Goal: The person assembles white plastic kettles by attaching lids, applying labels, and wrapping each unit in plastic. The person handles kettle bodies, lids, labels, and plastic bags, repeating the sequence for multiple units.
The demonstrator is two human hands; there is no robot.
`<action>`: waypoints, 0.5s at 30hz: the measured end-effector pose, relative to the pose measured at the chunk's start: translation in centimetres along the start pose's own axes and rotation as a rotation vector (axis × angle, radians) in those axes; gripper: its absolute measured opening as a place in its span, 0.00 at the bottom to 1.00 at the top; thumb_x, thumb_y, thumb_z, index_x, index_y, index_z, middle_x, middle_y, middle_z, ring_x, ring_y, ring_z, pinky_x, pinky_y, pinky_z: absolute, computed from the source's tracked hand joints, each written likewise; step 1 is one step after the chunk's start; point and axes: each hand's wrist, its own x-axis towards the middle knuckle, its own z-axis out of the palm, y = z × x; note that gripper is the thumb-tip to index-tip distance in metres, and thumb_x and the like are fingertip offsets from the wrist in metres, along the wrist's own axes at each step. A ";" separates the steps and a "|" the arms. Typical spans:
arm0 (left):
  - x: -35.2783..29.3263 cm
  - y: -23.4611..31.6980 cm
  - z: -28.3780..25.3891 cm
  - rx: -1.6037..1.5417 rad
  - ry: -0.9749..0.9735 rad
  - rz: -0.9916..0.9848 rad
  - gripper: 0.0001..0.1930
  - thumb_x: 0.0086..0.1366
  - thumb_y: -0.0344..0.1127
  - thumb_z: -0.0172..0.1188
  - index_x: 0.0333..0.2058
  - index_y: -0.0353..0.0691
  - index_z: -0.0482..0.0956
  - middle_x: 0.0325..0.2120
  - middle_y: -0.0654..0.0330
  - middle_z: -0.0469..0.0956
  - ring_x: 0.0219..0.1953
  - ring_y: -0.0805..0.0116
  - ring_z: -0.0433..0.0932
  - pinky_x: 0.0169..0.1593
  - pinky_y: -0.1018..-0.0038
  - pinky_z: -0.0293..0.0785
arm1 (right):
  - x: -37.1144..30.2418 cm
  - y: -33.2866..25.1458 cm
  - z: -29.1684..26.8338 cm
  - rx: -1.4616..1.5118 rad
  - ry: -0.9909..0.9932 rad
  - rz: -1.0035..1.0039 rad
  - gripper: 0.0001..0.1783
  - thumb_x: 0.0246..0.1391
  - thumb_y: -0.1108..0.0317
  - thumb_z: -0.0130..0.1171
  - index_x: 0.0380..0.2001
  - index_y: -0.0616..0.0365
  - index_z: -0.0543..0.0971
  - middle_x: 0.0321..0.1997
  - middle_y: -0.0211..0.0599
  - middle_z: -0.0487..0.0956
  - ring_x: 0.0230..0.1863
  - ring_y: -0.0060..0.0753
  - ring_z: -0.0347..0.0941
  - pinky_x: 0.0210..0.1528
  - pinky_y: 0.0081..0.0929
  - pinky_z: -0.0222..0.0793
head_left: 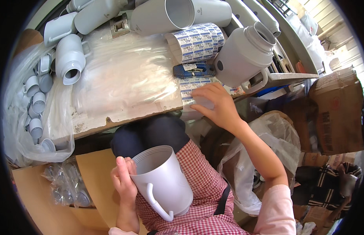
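My left hand (125, 178) grips the rim of a light grey jug (166, 184), thumb outside and fingers inside. The jug tilts over my lap, its wide threaded mouth facing up and its handle toward me. My right hand (219, 105) reaches over the end of a label strip (189, 88) at the table's front edge. Its thumb and fingers are apart, and no label shows between them. Behind the strip lie a blue hand tool (193, 71) and a roll of printed labels (197, 42). A grey jug with a narrow neck (244, 55) stands just beyond my right hand.
Several grey jug bodies (160, 17) lie along the table's back. Clear plastic sheets (123, 74) cover the tabletop. A plastic bag of small grey cups (37, 113) sits at the left. Plastic-lined bin (264, 137) and cardboard boxes (334, 113) stand at the right; an open carton (45, 199) lower left.
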 end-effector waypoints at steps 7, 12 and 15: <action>0.1 0.3 0.4 0.030 0.009 0.088 0.34 0.85 0.46 0.37 0.13 0.45 0.54 0.10 0.70 0.57 0.19 0.76 0.54 0.28 0.73 0.51 | 0.2 6.7 3.6 0.037 0.087 -0.051 0.17 0.46 0.67 0.79 0.42 0.49 0.90 0.45 0.28 0.87 0.49 0.37 0.76 0.55 0.36 0.71; 0.2 0.5 1.0 0.032 0.038 0.075 0.34 0.85 0.47 0.36 0.13 0.45 0.53 0.10 0.70 0.56 0.19 0.76 0.53 0.29 0.73 0.53 | -0.3 5.9 4.2 -0.077 0.195 -0.144 0.16 0.45 0.69 0.79 0.40 0.51 0.90 0.41 0.29 0.87 0.45 0.38 0.77 0.52 0.36 0.72; 0.1 0.4 1.0 0.030 0.046 0.100 0.34 0.86 0.47 0.36 0.14 0.45 0.54 0.11 0.69 0.57 0.20 0.74 0.54 0.30 0.73 0.53 | -1.0 5.6 5.0 -0.130 0.319 -0.213 0.14 0.44 0.70 0.78 0.38 0.52 0.89 0.41 0.28 0.87 0.45 0.38 0.78 0.52 0.36 0.72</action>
